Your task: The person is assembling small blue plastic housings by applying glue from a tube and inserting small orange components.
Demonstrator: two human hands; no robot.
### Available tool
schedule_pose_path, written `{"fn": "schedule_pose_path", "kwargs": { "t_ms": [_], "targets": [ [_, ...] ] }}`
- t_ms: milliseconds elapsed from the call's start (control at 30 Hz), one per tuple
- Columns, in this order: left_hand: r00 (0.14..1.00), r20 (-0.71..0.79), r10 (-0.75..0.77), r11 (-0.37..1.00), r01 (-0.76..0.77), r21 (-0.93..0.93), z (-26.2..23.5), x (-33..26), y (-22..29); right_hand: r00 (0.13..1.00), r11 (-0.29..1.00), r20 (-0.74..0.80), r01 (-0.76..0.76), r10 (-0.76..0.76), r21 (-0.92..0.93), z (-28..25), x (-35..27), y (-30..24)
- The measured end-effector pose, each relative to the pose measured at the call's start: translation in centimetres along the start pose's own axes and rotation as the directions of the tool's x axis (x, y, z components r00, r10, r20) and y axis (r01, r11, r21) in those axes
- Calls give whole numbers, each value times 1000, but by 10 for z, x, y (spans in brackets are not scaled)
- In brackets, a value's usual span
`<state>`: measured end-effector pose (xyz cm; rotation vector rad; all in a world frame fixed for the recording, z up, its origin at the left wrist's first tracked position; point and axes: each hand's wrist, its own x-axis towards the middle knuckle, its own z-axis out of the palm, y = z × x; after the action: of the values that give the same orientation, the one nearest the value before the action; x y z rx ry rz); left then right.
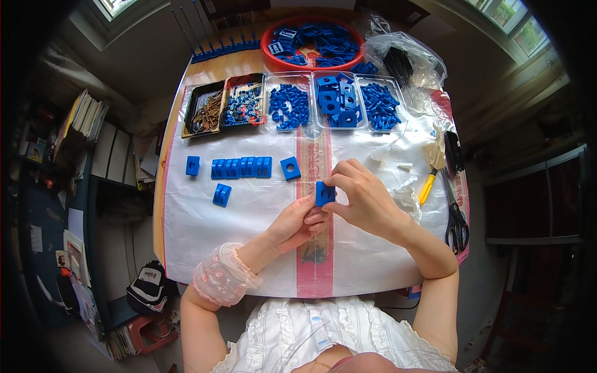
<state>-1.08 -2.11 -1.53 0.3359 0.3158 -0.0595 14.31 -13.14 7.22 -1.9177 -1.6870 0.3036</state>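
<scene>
1. Both of your hands meet over the middle of the white sheet [205, 242] on the table. Your right hand [367, 199] pinches a blue square block [324, 193] between thumb and fingertips; your left hand [298, 221] closes on its lower edge from below.
2. The block sits raised just above the sheet, near the red printed stripe [314, 273], apart from the other parts.
3. The step in hand appears to be fitting or aligning something on this block. The next move likely calls for a steady two-handed hold and fine fingertip control.
4. Finished-looking pieces lie to your left: a row of joined blue blocks [241, 167], a single block [193, 165], another [290, 168] and a small pair [221, 194].
5. Supply trays [298, 78] and a red bowl [268, 38] stand at the far edge; scissors [456, 217] lie at your right.
6. Your fingers hide the block's far face, so you cannot tell whether a small part is pressed into it.
</scene>
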Motion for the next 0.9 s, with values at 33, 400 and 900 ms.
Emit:
{"fn": "schedule_pose_path", "kwargs": {
  "t_ms": [33,400,900],
  "targets": [
    [1000,-6,0,1000,0,3,1,0,0,1000,1000,1,-2,2,1,0,0,0],
    [1000,9,-3,1000,3,-5,0,0,0,1000,1000,1,-4,4,18,0,0,1],
    [1000,23,7,1000,-8,3,6,-2,4,974,904,217,-150,66,400,-9,13,25]
  ]
}}
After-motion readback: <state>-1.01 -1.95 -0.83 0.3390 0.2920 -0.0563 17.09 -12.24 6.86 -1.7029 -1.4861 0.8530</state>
